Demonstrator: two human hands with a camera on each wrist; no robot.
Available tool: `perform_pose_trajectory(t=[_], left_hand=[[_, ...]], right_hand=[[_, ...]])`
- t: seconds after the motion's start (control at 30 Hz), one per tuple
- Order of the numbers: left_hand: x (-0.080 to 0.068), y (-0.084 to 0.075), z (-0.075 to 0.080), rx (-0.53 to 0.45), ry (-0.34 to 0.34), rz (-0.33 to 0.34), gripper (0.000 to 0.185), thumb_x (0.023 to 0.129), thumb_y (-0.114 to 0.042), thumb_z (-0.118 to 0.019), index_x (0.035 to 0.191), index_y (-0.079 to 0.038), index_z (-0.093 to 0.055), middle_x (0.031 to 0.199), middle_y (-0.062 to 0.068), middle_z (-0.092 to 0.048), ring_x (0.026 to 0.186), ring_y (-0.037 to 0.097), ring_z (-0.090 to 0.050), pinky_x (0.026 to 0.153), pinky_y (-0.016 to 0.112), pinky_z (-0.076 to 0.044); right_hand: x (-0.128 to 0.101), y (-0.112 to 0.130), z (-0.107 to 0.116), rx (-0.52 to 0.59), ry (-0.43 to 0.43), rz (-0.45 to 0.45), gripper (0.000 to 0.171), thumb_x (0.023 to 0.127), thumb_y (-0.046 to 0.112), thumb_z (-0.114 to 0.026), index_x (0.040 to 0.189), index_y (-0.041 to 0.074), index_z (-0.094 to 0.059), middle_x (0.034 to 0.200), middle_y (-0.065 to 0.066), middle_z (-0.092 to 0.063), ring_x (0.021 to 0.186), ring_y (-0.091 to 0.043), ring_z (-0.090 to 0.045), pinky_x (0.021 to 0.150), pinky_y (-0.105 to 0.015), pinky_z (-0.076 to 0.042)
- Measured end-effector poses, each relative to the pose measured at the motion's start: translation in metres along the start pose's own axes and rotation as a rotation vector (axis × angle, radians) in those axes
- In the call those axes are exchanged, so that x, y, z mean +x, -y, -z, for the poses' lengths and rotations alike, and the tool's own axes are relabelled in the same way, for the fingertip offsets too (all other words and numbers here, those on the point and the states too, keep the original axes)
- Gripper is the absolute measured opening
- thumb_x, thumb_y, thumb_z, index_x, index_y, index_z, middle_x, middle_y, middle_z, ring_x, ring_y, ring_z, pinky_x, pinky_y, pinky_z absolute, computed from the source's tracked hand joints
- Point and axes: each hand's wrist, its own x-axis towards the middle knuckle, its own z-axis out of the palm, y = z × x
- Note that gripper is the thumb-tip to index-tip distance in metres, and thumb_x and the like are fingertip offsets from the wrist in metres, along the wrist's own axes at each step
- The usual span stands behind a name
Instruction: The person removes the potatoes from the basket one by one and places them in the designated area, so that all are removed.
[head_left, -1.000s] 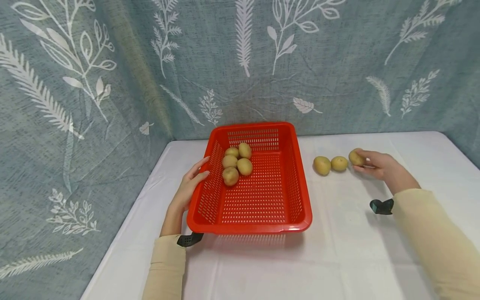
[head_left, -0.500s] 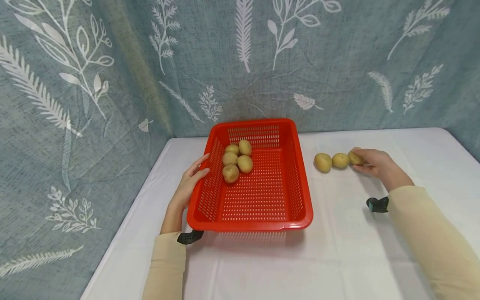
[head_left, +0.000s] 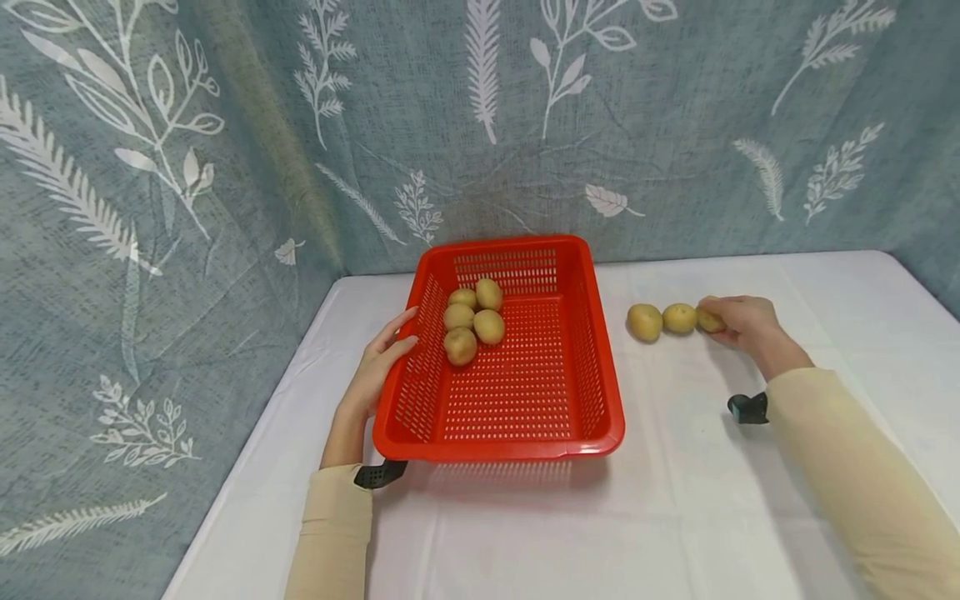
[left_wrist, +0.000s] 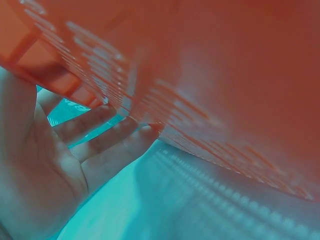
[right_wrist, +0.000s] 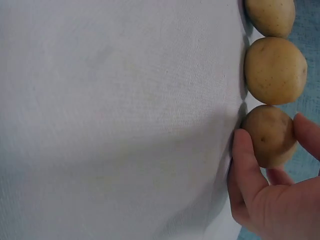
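A red perforated basket (head_left: 592,367) sits on the white table with several potatoes (head_left: 471,321) in its far left corner. My left hand (head_left: 378,371) lies against the basket's left wall (left_wrist: 200,85), fingers (left_wrist: 107,142) straight. Three potatoes lie in a row to the right of the basket. My right hand (head_left: 738,321) curls its thumb and fingers round the rightmost potato (right_wrist: 270,135), which rests on the cloth. The middle potato (right_wrist: 275,70) touches it, and the left one (head_left: 644,322) sits beside that.
A white cloth (head_left: 675,500) covers the table. A blue leaf-patterned curtain (head_left: 225,125) hangs behind it and along the left side. The table's right edge runs near my right sleeve (head_left: 862,483).
My right hand has closed further over the rightmost potato and nudged it left against the middle one. The left hand and basket have stayed put.
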Motion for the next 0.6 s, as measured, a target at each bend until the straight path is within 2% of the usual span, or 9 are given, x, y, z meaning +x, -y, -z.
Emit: perform_pose_trajectory(t=[0.27,0.6], left_hand=[[-0.0002,-0.0007,-0.0006,0.002,-0.001,0.007,0.052,0.101,-0.015,-0.045,0.151,-0.016,-0.029,0.137,0.020,-0.038,0.106,0.030,-0.054,0.077,0.033,-0.053],[0.0001,-0.0008,-0.0005,0.009,-0.002,0.005,0.052,0.101,-0.016,-0.045,0.151,-0.015,-0.028,0.137,0.020,-0.037,0.105,0.029,-0.055,0.077,0.032,-0.053]], right_hand=[[-0.0029,-0.0021,0.0004,0.020,-0.031,0.004,0.063,0.097,0.025,-0.052,0.146,-0.005,-0.028,0.116,-0.010,-0.042,0.083,-0.009,-0.050,0.080,-0.023,-0.051],[-0.0032,-0.0027,-0.0010,0.031,-0.048,0.020,0.062,0.096,0.026,-0.053,0.145,-0.005,-0.030,0.119,-0.011,-0.044,0.067,-0.002,-0.053,0.077,-0.021,-0.051]])
